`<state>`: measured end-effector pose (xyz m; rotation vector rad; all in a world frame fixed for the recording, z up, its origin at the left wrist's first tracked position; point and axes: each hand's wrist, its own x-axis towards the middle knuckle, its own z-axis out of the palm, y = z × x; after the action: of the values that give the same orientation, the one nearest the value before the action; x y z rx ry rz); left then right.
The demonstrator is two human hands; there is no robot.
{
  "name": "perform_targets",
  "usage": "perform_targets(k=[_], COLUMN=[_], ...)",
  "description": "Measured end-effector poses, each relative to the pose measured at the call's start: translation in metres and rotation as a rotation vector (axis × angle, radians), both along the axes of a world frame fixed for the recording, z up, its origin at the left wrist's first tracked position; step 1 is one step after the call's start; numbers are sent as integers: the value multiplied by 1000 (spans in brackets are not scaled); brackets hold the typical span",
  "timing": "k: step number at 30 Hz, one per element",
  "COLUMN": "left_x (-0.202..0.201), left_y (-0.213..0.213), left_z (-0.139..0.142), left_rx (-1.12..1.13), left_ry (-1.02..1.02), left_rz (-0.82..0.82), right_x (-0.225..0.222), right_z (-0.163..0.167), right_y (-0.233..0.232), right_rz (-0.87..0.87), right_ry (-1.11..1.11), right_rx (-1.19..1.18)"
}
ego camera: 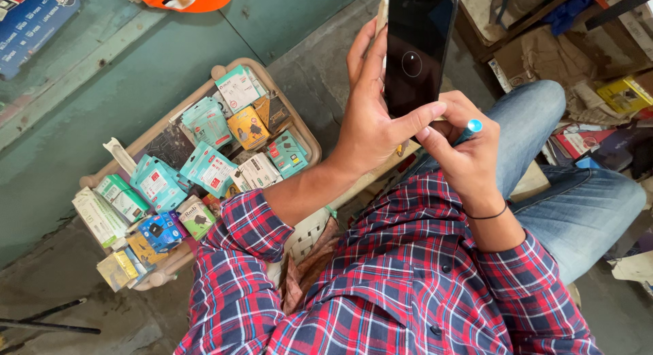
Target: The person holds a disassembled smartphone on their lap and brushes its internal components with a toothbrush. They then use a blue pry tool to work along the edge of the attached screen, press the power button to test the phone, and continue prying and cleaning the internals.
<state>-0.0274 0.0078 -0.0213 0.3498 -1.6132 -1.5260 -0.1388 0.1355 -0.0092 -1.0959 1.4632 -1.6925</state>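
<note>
Your left hand (371, 120) is gripping the phone (416, 49), long axis running near-to-far. Your right hand (462, 154) is pinching a blue-tipped tool (474, 126) at its near end.

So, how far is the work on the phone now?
Done: nothing shows as finished; the phone has a dark screen with one circle on it. In hand: the left hand holds the phone upright, while the right hand holds a blue-tipped tool at its lower edge. Left: the tool's working end is hidden.
</note>
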Motion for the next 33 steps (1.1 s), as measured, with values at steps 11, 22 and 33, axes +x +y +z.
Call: perform_targets(k=[11, 22, 33], left_x=[0, 0, 1], left_y=[0, 0, -1], left_z=[1, 2, 6], left_rx=[15, 20, 26], left_ry=[13, 1, 16], left_rz=[-12, -6, -16], right_x=[0, -1, -19], right_z=[1, 6, -17], right_y=[0, 0, 10], right_rz=[-5, 23, -213], right_ry=[18, -48, -494], right_rx=[10, -15, -5])
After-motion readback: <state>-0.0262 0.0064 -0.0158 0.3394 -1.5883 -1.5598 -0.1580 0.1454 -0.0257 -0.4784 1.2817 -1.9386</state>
